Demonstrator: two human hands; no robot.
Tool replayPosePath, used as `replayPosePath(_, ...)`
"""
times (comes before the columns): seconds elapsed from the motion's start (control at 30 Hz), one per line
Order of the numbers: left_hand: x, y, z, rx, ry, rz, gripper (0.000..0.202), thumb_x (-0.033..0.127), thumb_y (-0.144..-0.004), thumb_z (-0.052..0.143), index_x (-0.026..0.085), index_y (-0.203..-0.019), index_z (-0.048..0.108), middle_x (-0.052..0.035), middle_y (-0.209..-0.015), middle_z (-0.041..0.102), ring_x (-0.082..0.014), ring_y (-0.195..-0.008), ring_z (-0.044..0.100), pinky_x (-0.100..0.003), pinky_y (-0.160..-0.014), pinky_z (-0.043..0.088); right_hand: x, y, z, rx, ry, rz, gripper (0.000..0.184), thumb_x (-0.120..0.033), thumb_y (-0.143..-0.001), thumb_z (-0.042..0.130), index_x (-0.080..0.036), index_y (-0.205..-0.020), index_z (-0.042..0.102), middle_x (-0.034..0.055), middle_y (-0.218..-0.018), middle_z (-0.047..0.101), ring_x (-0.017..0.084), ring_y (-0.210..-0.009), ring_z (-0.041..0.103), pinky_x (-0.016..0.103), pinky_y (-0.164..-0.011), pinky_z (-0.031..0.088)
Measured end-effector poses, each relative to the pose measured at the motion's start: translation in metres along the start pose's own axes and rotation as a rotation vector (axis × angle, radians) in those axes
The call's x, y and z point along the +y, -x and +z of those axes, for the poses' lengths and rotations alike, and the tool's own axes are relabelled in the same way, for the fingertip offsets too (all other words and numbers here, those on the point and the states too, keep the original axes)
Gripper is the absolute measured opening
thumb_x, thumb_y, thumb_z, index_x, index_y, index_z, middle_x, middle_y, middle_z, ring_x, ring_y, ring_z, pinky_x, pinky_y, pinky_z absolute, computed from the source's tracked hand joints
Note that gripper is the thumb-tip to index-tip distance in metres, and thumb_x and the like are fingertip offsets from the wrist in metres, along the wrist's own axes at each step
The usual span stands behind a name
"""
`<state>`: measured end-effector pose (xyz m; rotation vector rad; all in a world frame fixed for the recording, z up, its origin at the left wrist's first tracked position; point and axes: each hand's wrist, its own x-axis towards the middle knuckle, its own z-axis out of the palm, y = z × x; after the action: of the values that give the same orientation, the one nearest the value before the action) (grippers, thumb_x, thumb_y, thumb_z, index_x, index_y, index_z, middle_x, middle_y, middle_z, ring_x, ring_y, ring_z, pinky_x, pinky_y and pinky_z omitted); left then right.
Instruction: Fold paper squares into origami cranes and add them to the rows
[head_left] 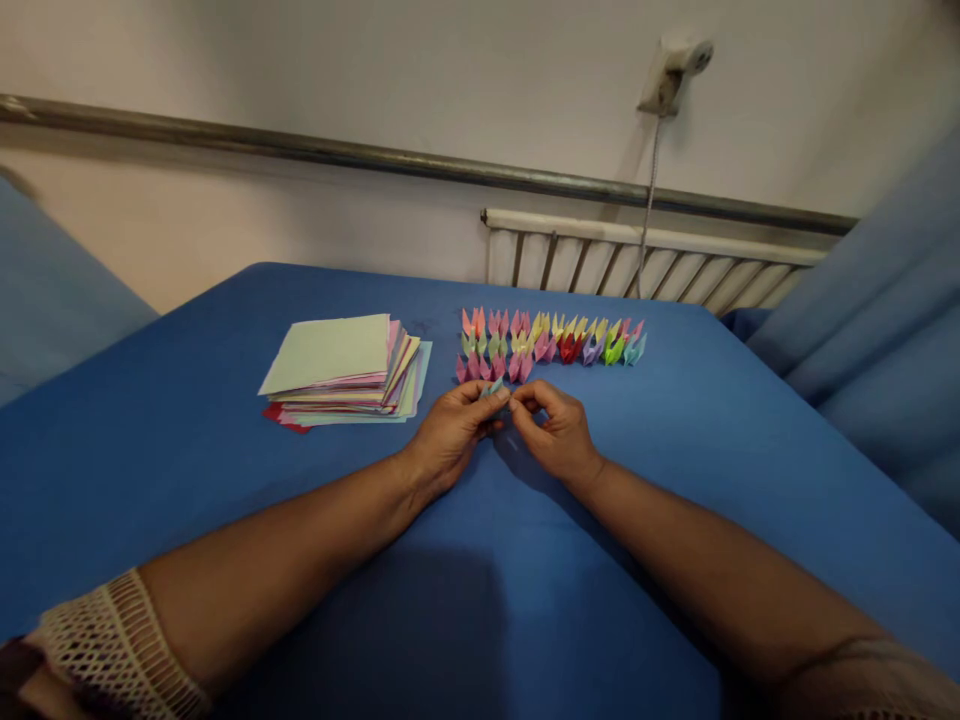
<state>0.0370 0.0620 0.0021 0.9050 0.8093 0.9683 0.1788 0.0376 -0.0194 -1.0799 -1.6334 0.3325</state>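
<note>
Between my two hands is a small light blue folded paper (492,388), largely covered by fingers. My left hand (456,425) is closed around it, thumb on top. The thumb and forefinger of my right hand (556,428) pinch at its right end; the exact bit they grip is too small to make out. Just beyond my hands stand rows of folded paper cranes (571,348) in pink, yellow, green, red, purple and blue. To the left lies a stack of coloured paper sheets (330,352), pale green on top, with a red corner sticking out below.
A blue cloth covers the table (360,570). Behind it are a wall with a metal rail (360,152), a white radiator (600,225) and a fixture with a hanging cord (651,195). Blue curtains (885,300) hang at either side.
</note>
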Motion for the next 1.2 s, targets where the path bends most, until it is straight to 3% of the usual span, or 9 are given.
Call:
replayPosePath(0.63, 0.0, -0.003, -0.003, -0.04, 0.136, -0.05, 0.019, 0.026, -0.069, 0.078, 0.015, -0.079, 0.066, -0.0011, -0.082, 0.063, -0.0124, -0.082, 0.058, -0.026, -0.079, 0.046, 0.003, 0.0, 0.002, -0.043, -0.017, 0.049, 0.004, -0.022, -0.08, 0.06, -0.02, -0.083, 0.062, -0.0005, -0.072, 0.059, 0.012, -0.062, 0.054, 0.024, -0.061, 0.046)
replayPosePath(0.97, 0.003, -0.005, -0.005, -0.058, 0.231, -0.12, 0.016, 0.033, -0.078, 0.07, 0.018, -0.081, 0.066, 0.0005, -0.079, 0.063, -0.0121, -0.074, 0.057, -0.029, -0.072, 0.047, 0.017, -0.002, 0.006, 0.044, -0.133, 0.216, 0.01, -0.028, -0.08, 0.058, -0.018, -0.076, 0.061, -0.002, -0.067, 0.057, 0.011, -0.057, 0.051, 0.023, -0.057, 0.042)
replayPosePath(1.2, 0.001, -0.006, -0.006, -0.039, 0.097, -0.026, 0.019, 0.034, -0.075, 0.073, 0.017, -0.08, 0.066, 0.0006, -0.076, 0.063, -0.0113, -0.073, 0.057, -0.028, -0.073, 0.048, 0.023, -0.005, 0.003, 0.05, -0.203, 0.237, 0.009, -0.026, -0.079, 0.058, -0.018, -0.074, 0.059, -0.0024, -0.066, 0.057, 0.01, -0.057, 0.051, 0.023, -0.058, 0.042)
